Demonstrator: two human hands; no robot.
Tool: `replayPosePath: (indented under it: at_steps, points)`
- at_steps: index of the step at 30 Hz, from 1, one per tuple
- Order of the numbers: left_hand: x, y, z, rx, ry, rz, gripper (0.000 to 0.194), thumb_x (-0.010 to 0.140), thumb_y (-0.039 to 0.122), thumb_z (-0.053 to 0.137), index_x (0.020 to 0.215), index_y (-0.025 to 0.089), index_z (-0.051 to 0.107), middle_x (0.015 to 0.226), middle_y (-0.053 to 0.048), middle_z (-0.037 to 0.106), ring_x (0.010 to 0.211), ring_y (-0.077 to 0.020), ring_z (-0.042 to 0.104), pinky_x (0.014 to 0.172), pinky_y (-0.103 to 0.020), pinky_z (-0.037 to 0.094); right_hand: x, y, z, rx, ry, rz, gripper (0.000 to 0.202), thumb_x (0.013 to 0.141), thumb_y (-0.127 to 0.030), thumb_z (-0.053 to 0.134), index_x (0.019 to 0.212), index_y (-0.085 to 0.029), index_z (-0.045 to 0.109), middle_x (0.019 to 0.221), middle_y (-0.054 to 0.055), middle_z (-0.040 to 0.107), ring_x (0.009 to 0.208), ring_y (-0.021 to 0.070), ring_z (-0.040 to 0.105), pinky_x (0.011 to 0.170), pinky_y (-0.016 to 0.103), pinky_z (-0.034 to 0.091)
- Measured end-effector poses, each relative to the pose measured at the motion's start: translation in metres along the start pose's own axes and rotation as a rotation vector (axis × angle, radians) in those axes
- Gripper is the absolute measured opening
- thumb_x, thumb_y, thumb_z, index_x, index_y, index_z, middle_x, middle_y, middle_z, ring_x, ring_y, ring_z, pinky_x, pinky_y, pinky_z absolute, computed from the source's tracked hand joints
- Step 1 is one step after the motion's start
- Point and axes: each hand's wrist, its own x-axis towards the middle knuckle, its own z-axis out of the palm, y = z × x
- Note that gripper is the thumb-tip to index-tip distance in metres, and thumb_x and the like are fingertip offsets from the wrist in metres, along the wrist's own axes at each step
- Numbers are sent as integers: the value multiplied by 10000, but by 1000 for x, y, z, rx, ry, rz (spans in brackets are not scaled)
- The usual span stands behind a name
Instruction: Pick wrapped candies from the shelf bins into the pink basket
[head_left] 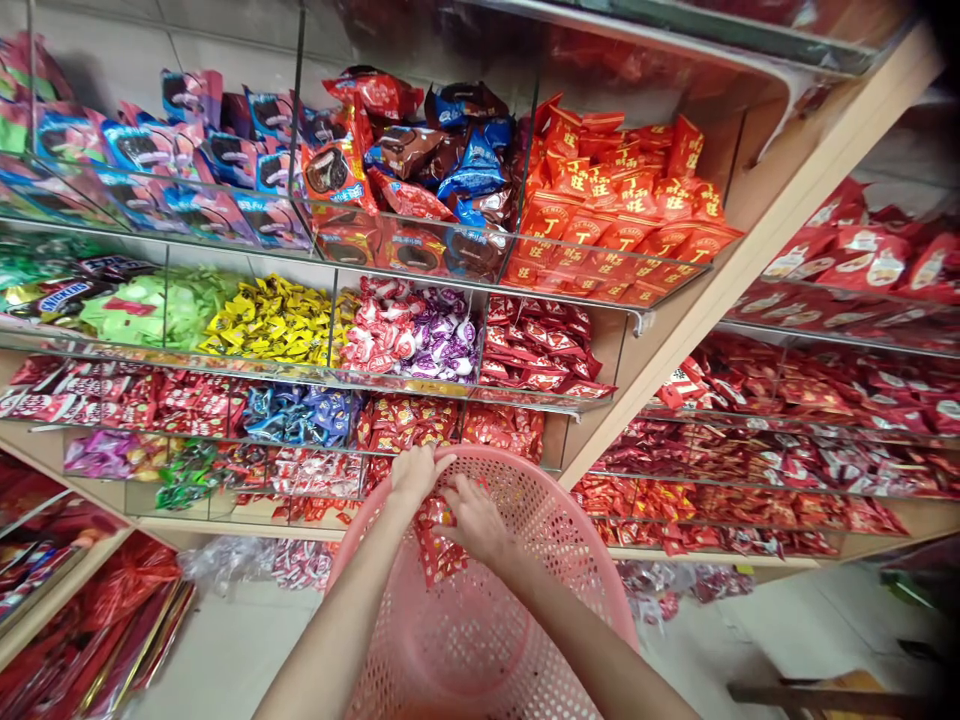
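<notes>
A large pink perforated basket [592, 560] stands tilted against the shelves. My left hand [416, 475] is closed on its far rim. Just inside the rim, my right hand [474, 520] has its fingers curled on red candy packets [442, 550], which hang over the basket's inner wall. Right behind the rim, more red packets with yellow prints [409, 422] lie in a shelf compartment. The basket's bottom, seen through the opening, is pink with holes.
Shelves with clear dividers hold yellow candies [274, 320], purple candies [442, 340], orange-red packets [622, 215] and blue-and-brown packets [480, 160]. A slanting wooden panel [645, 350] parts them from more red packets at right. Plastic bags [232, 560] lie on the floor under the shelves.
</notes>
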Motion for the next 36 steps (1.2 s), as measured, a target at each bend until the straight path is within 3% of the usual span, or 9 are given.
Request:
replayPosePath:
  at_steps: [7,11,16,20,29,33,36]
  points:
    - [1,0,2,-1,10,-3,674,794,670,227,1048,163,593,913,-161,666,898,-284,621,748,-369,454,15,-9,16,-132,-146,-37,357,706,-380,651,980,-159,595,1005,102,548,950,247,473,826,370,394]
    - [1,1,0,2,7,-7,667,799,665,222,1042,164,590,911,-152,667,896,-282,620,741,-363,454,17,1,6,-101,-143,-96,371,736,-377,609,1037,-162,581,1036,104,557,978,244,459,858,369,370]
    - [-2,2,-4,-5,-18,-16,654,813,646,223,1055,159,587,940,-156,658,920,-281,610,752,-354,447,24,21,-13,-49,-129,-200,535,756,-340,598,1240,-177,440,1225,103,493,1086,242,422,929,380,330]
    - [-2,3,-6,-15,-38,-20,629,820,632,237,1060,165,584,963,-158,653,928,-271,607,763,-349,441,25,22,-12,-60,-141,-202,504,766,-286,596,1233,-182,441,1227,99,486,1118,239,411,942,372,327]
    - [-1,1,0,-19,2,-10,648,805,658,225,1018,170,595,921,-144,666,904,-276,618,758,-358,447,17,22,0,-111,-111,-177,467,793,-294,557,1241,-217,449,1196,102,458,1015,231,451,859,354,372]
    - [-1,2,-3,-23,-12,-13,632,812,645,240,1042,170,587,933,-146,663,924,-268,612,774,-346,439,14,24,-5,-45,-59,-179,485,802,-389,545,1237,-197,449,1180,103,481,1032,227,453,871,348,368]
    - [-2,2,-4,-20,-19,-25,616,818,632,255,1046,168,588,935,-146,664,928,-267,613,776,-338,436,16,32,-16,45,37,-176,349,858,-401,453,1130,-195,526,1119,90,530,1017,203,475,887,329,357]
